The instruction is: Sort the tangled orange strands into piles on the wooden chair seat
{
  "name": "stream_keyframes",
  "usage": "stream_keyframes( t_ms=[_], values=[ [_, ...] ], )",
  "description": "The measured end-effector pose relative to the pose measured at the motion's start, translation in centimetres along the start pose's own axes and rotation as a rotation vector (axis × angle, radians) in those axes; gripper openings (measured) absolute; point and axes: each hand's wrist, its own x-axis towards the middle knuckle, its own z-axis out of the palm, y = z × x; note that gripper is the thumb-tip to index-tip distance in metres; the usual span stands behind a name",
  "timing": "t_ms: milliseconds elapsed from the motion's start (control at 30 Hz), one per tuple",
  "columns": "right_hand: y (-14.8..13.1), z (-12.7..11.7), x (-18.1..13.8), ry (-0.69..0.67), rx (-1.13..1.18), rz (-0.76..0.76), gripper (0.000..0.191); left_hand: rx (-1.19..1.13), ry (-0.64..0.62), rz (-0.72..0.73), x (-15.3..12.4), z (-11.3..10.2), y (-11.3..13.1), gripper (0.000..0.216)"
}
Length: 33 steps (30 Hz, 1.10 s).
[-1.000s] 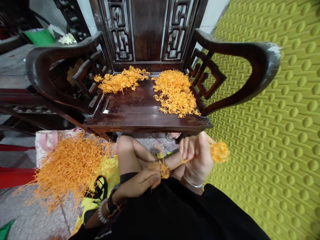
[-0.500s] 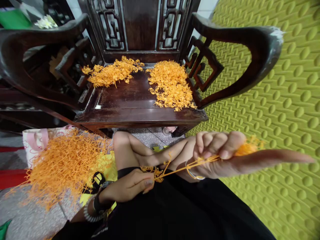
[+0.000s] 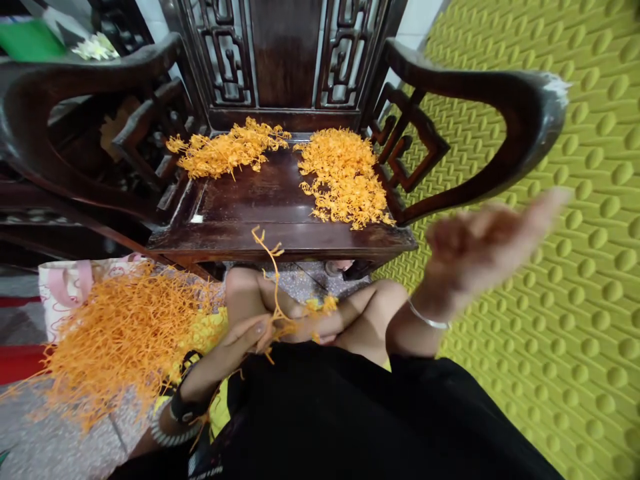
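My left hand [image 3: 250,337], low in front of my lap, is closed around thin orange branching strands [image 3: 276,283]. One long strand stands up from its fingers, with small forked tips along it; shorter ends poke out below. A blurred orange cluster [image 3: 323,307] shows over my legs, just right of that hand. My right hand [image 3: 480,250] is raised at the right, in front of the yellow-green padded wall. It is smeared by motion; one or more digits point up and right, and whether it holds anything cannot be made out.
A dark wooden armchair [image 3: 270,230] stands ahead, with two orange piles on its seat: a left pile [image 3: 225,153] and a right pile [image 3: 347,177]. At left, a large heap of loose orange strands [image 3: 120,333] lies by a white bag with pink handles [image 3: 67,287]. The padded wall [image 3: 565,320] fills the right.
My right hand has swung up and away from my left hand; the strands stretched between them have parted. My left hand has shifted left, a long strand now upright in it.
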Motion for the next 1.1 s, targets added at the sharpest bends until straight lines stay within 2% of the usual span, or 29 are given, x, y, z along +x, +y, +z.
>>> stream_keyframes(
  t_ms=[67, 167, 200, 233, 300, 333, 367, 400, 467, 500, 533, 600, 667, 700, 767, 867, 933, 1000, 1067, 1100],
  values=[
    [2.4, 2.4, 3.7, 0.219, -0.248, 0.013, 0.057, -0.13, 0.076, 0.032, 0.5, 0.2, 0.0, 0.045],
    [5.5, 5.1, 7.4, -0.065, -0.721, 0.08, 0.057, -0.282, 0.139, 0.094, 1.0, 0.2, -0.3, 0.04],
    [6.1, 5.5, 7.5, -0.117, -0.772, 0.051, 0.054, -0.319, 0.162, 0.128, 1.0, 0.2, -0.3, 0.038],
    [6.4, 5.7, 6.8, -0.113, -0.75, -0.001, 0.051, -0.35, 0.186, 0.165, 1.1, 0.1, -0.3, 0.038],
    [6.2, 5.5, 3.4, -0.072, -0.516, -0.127, 0.049, -0.395, 0.263, 0.241, 1.2, 0.0, -0.2, 0.038],
    [5.8, 5.2, 0.9, -0.095, -0.351, -0.167, 0.051, -0.406, 0.305, 0.271, 1.3, 0.0, -0.1, 0.038],
    [5.2, 5.0, -1.8, -0.172, -0.18, -0.193, 0.056, -0.409, 0.338, 0.29, 1.4, 0.1, 0.0, 0.039],
    [4.6, 4.9, -4.7, -0.322, -0.024, -0.194, 0.065, -0.401, 0.351, 0.29, 1.5, 0.2, 0.1, 0.038],
    [3.2, 5.2, -9.8, -0.624, 0.216, -0.032, 0.085, -0.332, 0.284, 0.226, 1.7, 0.7, 0.2, 0.038],
    [2.5, 5.6, -11.8, -0.725, 0.335, 0.09, 0.09, -0.267, 0.218, 0.165, 1.8, 1.0, 0.1, 0.038],
    [1.9, 6.0, -13.3, -0.766, 0.455, 0.217, 0.093, -0.189, 0.149, 0.101, 1.9, 1.3, 0.1, 0.038],
    [0.8, 7.1, -15.0, -0.686, 0.692, 0.445, 0.078, -0.033, 0.045, 0.007, 2.0, 1.9, -0.3, 0.038],
    [0.0, 8.0, -15.1, -0.497, 0.867, 0.616, 0.052, 0.082, -0.015, -0.029, 1.9, 2.4, -0.9, 0.039],
    [-0.4, 8.2, -14.9, -0.404, 0.913, 0.682, 0.047, 0.127, -0.048, -0.038, 1.7, 2.6, -1.2, 0.041],
    [-1.0, 8.1, -14.2, -0.28, 0.935, 0.758, 0.058, 0.21, -0.11, -0.061, 1.1, 2.7, -1.7, 0.043],
    [-0.9, 7.3, -13.3, -0.174, 0.836, 0.724, 0.068, 0.279, -0.138, -0.1, -0.1, 2.6, -1.9, 0.044],
    [0.3, 6.6, -13.0, -0.333, 0.698, 0.614, 0.065, 0.264, -0.13, -0.116, -0.9, 2.1, -1.8, 0.044],
    [2.8, 6.2, -12.8, -0.648, 0.56, 0.497, 0.057, 0.197, -0.084, -0.146, -1.5, 1.2, -1.9, 0.045],
    [5.9, 6.2, -12.6, -0.916, 0.396, 0.376, 0.054, 0.111, 0.045, -0.179, -2.1, -0.2, -2.3, 0.046],
    [7.3, 6.3, -12.6, -0.961, 0.319, 0.332, 0.055, 0.07, 0.118, -0.194, -2.4, -0.9, -2.7, 0.047]
  ],
)
